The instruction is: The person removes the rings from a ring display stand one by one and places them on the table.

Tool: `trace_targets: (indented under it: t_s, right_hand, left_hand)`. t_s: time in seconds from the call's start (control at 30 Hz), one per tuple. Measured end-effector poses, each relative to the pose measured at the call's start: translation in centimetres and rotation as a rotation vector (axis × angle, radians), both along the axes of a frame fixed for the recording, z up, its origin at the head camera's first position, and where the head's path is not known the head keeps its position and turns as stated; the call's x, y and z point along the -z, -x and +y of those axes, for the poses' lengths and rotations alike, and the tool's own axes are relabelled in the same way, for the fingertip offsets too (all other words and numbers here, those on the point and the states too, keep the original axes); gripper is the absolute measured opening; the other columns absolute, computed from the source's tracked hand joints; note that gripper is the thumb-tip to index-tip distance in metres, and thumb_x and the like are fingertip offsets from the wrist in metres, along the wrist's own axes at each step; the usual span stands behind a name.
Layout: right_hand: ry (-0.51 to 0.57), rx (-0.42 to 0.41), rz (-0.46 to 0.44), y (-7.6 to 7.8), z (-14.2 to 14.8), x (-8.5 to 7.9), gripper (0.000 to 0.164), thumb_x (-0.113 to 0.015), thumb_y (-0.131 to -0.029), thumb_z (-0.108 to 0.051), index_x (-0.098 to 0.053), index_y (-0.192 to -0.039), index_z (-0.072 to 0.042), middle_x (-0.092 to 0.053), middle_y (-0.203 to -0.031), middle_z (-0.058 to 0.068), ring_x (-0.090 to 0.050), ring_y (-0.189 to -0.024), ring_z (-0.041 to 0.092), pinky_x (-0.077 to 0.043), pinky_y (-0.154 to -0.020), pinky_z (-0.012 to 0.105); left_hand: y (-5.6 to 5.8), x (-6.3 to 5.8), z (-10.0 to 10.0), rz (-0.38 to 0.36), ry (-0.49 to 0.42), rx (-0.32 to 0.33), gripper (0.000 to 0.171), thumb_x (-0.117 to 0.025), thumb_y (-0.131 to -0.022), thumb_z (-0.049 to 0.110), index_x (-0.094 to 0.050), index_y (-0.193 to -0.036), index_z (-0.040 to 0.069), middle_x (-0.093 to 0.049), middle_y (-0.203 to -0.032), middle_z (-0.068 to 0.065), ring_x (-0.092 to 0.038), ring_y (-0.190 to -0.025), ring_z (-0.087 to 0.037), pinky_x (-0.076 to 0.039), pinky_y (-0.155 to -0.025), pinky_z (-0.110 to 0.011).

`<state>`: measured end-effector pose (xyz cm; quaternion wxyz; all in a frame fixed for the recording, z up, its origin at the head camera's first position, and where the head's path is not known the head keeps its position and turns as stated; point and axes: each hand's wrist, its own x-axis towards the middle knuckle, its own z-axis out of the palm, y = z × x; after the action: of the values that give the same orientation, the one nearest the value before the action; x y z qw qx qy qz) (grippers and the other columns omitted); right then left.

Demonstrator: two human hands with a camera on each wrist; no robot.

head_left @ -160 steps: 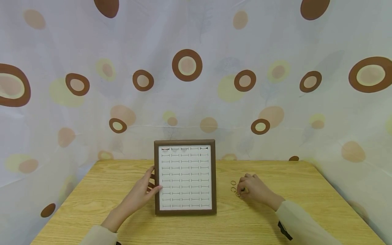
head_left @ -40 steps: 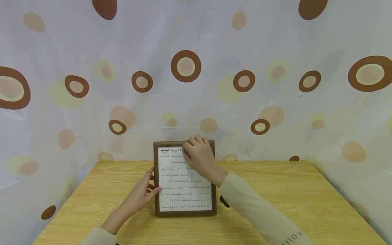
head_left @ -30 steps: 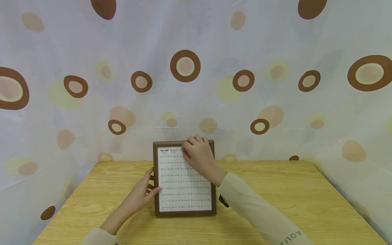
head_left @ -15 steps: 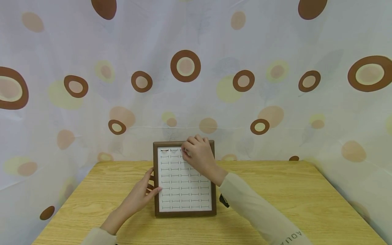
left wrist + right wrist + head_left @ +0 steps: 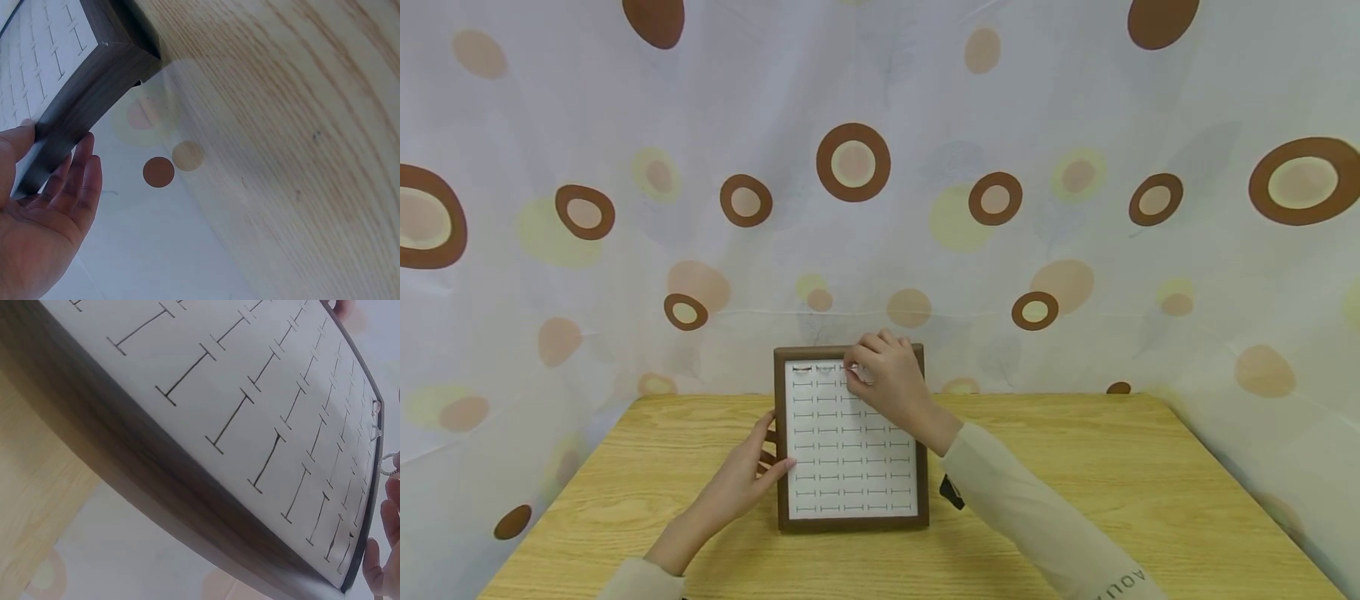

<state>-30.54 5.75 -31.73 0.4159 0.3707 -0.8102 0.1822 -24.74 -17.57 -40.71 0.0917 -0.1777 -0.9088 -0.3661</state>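
A ring display board (image 5: pixel 853 454) with a brown frame and a white slotted face stands tilted back on the table. My left hand (image 5: pixel 741 475) grips its left edge, thumb on the front and fingers behind, as the left wrist view also shows. At the top row, my right hand (image 5: pixel 891 379) pinches a silver ring (image 5: pixel 389 464) at the third slot from the left. The ring is mostly hidden by the fingers in the head view. A reddish ring (image 5: pixel 802 369) and a silvery ring (image 5: pixel 825 369) sit in the first two slots. My right hand covers the slots beyond.
The wooden table (image 5: pixel 1075 483) extends to both sides of the board. A patterned cloth (image 5: pixel 880 250) hangs behind and along the sides. My right sleeve (image 5: pixel 1022 500) crosses over the table to the right of the board, hiding what lies under it.
From beside the loose rings on the right of the table, my right hand has moved to the board's top row. It has barely moved over the last second. My left hand keeps its grip.
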Motion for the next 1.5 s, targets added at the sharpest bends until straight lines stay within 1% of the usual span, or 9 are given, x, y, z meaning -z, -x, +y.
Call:
trace_targets:
  t_s: [0.07,0.23,0.4,0.6,0.77,0.9,1.0,1.2,1.5]
  right_hand:
    - [0.006,-0.011,-0.003,-0.1,0.0,-0.1,0.001,-0.064,-0.078,-0.014,-0.064,-0.079,-0.013,-0.062,-0.083,-0.003,-0.05,-0.077,0.016,-0.033,-0.063,0.028]
    - [0.023,-0.021,0.008,-0.3,0.5,-0.3,0.006,-0.069,-0.074,-0.011,-0.064,-0.077,-0.013,-0.063,-0.082,-0.003,-0.052,-0.077,0.016,-0.037,-0.063,0.029]
    - [0.032,-0.043,0.001,-0.6,1.6,-0.4,0.005,-0.068,-0.075,-0.011,-0.063,-0.077,-0.013,-0.063,-0.081,-0.003,-0.052,-0.078,0.017,-0.041,-0.067,0.033]
    - [0.033,-0.041,-0.01,-1.1,3.5,-0.1,0.005,-0.068,-0.075,-0.011,-0.064,-0.078,-0.013,-0.062,-0.08,-0.002,-0.052,-0.077,0.017,-0.043,-0.07,0.035]
    - [0.038,-0.031,-0.015,-1.8,5.6,0.2,0.009,-0.071,-0.072,-0.008,-0.064,-0.077,-0.013,-0.062,-0.081,-0.002,-0.051,-0.078,0.018,-0.041,-0.068,0.035]
    - [0.039,-0.018,0.001,-2.0,7.5,0.8,0.011,-0.073,-0.071,-0.009,-0.064,-0.077,-0.013,-0.062,-0.079,-0.002,-0.051,-0.075,0.017,-0.039,-0.063,0.033]
    - [0.047,-0.009,0.011,-2.0,8.8,1.4,0.014,-0.075,-0.068,-0.008,-0.064,-0.076,-0.013,-0.062,-0.077,-0.002,-0.051,-0.072,0.016,-0.039,-0.061,0.032]
    - [0.034,0.019,-0.043,-2.1,10.9,3.2,0.014,-0.075,-0.068,-0.007,-0.064,-0.075,-0.013,-0.062,-0.077,-0.003,-0.05,-0.07,0.015,-0.038,-0.063,0.03]
    - [-0.117,0.088,-0.084,-1.1,12.9,7.8,0.019,-0.078,-0.065,-0.009,-0.064,-0.075,-0.017,-0.06,-0.077,-0.006,-0.051,-0.069,0.012,-0.036,-0.058,0.026]
  left_hand:
    - [0.1,0.1,0.0,0.001,-0.001,-0.002,0.072,-0.063,-0.086,0.019,-0.022,-0.141,-0.001,-0.057,-0.109,-0.011,-0.061,-0.077,-0.009,-0.051,-0.066,-0.017]
    - [0.2,0.3,-0.1,0.007,0.002,0.002,0.072,-0.063,-0.087,0.021,-0.021,-0.141,-0.001,-0.057,-0.109,-0.011,-0.061,-0.077,-0.009,-0.051,-0.066,-0.017]
    - [0.2,0.2,-0.1,0.0,0.011,0.001,0.072,-0.062,-0.087,0.02,-0.02,-0.142,-0.001,-0.056,-0.109,-0.01,-0.061,-0.079,-0.011,-0.051,-0.067,-0.016]
    - [0.2,0.2,-0.2,-0.011,0.009,0.002,0.072,-0.062,-0.087,0.019,-0.02,-0.142,-0.001,-0.056,-0.109,-0.01,-0.061,-0.08,-0.011,-0.05,-0.067,-0.016]
    - [0.2,0.2,-0.2,-0.008,0.01,0.001,0.072,-0.062,-0.087,0.022,-0.021,-0.142,-0.001,-0.056,-0.109,-0.01,-0.061,-0.079,-0.011,-0.051,-0.066,-0.016]
    - [0.2,0.3,-0.2,0.004,0.008,0.006,0.073,-0.062,-0.088,0.025,-0.021,-0.141,-0.001,-0.056,-0.11,-0.011,-0.061,-0.079,-0.011,-0.051,-0.067,-0.017]
    - [0.2,0.3,-0.2,0.005,0.011,0.003,0.073,-0.061,-0.088,0.027,-0.02,-0.142,-0.001,-0.056,-0.11,-0.012,-0.061,-0.08,-0.011,-0.051,-0.068,-0.017]
    - [0.2,0.3,-0.3,0.005,0.018,0.001,0.073,-0.061,-0.088,0.028,-0.02,-0.142,-0.001,-0.056,-0.111,-0.012,-0.061,-0.08,-0.011,-0.051,-0.068,-0.017]
    - [0.2,0.3,-0.2,-0.005,0.013,0.001,0.073,-0.061,-0.088,0.025,-0.019,-0.142,0.0,-0.056,-0.111,-0.011,-0.062,-0.081,-0.012,-0.051,-0.068,-0.016]
